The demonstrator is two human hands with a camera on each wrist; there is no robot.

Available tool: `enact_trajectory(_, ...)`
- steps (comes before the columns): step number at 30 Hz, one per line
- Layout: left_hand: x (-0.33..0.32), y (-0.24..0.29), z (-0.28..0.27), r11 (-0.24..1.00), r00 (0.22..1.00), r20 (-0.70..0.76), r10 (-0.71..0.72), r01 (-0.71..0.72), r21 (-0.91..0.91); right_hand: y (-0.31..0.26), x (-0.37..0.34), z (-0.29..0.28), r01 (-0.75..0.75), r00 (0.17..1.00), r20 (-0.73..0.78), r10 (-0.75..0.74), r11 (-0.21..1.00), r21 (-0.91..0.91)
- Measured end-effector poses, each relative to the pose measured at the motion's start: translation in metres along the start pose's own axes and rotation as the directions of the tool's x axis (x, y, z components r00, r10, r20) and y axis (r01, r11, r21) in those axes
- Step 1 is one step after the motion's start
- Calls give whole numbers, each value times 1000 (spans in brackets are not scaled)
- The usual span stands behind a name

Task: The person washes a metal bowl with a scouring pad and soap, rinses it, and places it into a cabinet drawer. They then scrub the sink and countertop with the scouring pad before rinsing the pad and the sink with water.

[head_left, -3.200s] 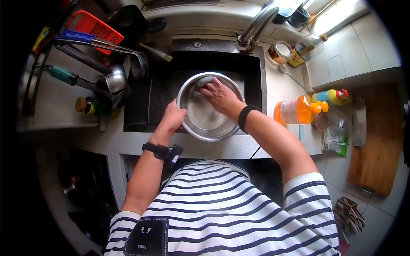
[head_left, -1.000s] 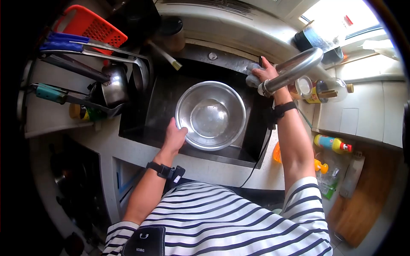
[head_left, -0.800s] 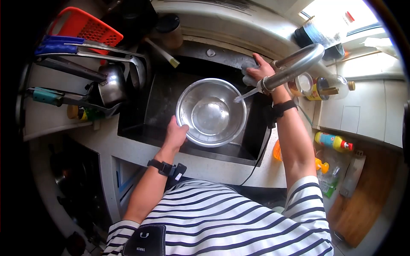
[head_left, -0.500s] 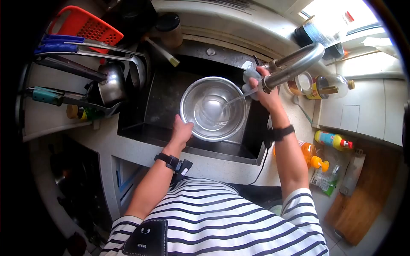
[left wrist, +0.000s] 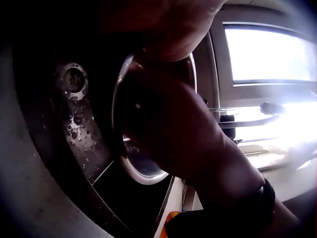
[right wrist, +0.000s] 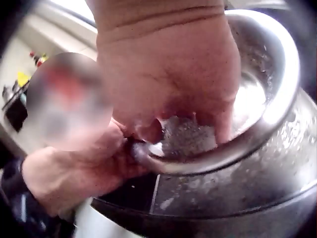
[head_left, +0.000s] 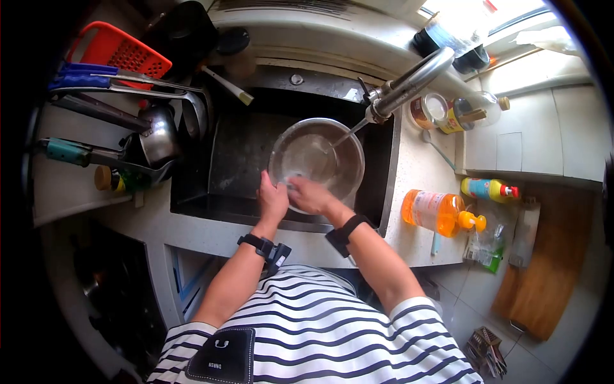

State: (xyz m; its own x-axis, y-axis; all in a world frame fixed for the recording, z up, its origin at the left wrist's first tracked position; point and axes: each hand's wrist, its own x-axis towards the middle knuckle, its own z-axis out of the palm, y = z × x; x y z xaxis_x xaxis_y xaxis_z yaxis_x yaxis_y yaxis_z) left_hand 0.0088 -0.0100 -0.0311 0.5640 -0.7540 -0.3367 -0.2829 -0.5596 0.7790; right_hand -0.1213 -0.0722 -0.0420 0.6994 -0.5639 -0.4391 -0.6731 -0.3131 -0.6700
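Note:
A stainless steel basin (head_left: 350, 163) sits in the dark sink, tilted slightly, with a thin stream of water (head_left: 348, 134) running into it from the faucet (head_left: 412, 83). My left hand (head_left: 274, 201) grips its near left rim, thumb upward. Just beside it, my right hand (head_left: 311, 194) reaches over the near edge, fingers bent down inside. The right wrist view shows a grey, mesh-like scrubber (right wrist: 185, 136) under those fingers, against the wall by the rim (right wrist: 290, 64). In the left wrist view, the right hand (left wrist: 183, 124) is dark and covers most of the basin.
Ladles and a steel pot (head_left: 160, 137) stand left of the sink (head_left: 224, 173), near a red basket (head_left: 125, 54). A brush (head_left: 229, 86) overhangs the back left corner. On the right are an orange soap bottle (head_left: 435, 212), a yellow bottle (head_left: 489, 190) and jars (head_left: 428, 110).
My right hand has left the faucet and come down to the basin's near rim with the scrubber. Water now runs. The left hand has kept hold of the rim.

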Motion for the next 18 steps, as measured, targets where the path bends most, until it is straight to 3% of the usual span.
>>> enact_trajectory(2,7,1,-9,999,997,-70,17,-14,37,-6,5,6,283,957,-127,-259,928,243)
enact_trajectory(3,14,0,-16,999,996,-78,54,-53,9,-13,-10,-10,123,991,37,-132,975,186)
enact_trajectory(4,20,-2,-24,995,993,-75,95,-95,12,-13,-20,-25,81,994,85,-70,987,-139)
enact_trajectory(5,23,-1,-30,990,988,-55,142,-141,26,-11,-26,-41,46,994,106,3,889,-455)
enact_trajectory(6,23,2,-35,982,982,-32,187,-186,40,-10,-29,-48,16,991,102,83,694,-720)
enact_trajectory(8,20,15,-37,971,981,-34,189,-182,153,-11,-30,-48,-67,997,-23,72,708,-703)
enact_trajectory(9,18,21,-36,962,982,-35,186,-175,208,-10,-31,-46,-106,994,-82,69,715,-691)
enact_trajectory(11,16,32,-35,953,979,-39,200,-185,239,-17,-23,-11,-36,995,-104,11,971,-235)
enact_trajectory(12,17,34,-36,947,977,-42,207,-190,259,-27,-23,-3,17,992,-125,-14,999,28)
enact_trajectory(15,27,23,-37,925,929,-112,352,-326,197,-38,-34,0,165,983,-106,-149,973,162)
enact_trajectory(16,31,19,-37,925,927,-120,356,-332,186,-31,-38,-3,109,991,-72,-113,992,-62)
enact_trajectory(18,37,18,-38,925,919,-142,367,-345,160,-8,-45,-13,4,999,-33,-24,867,-499)
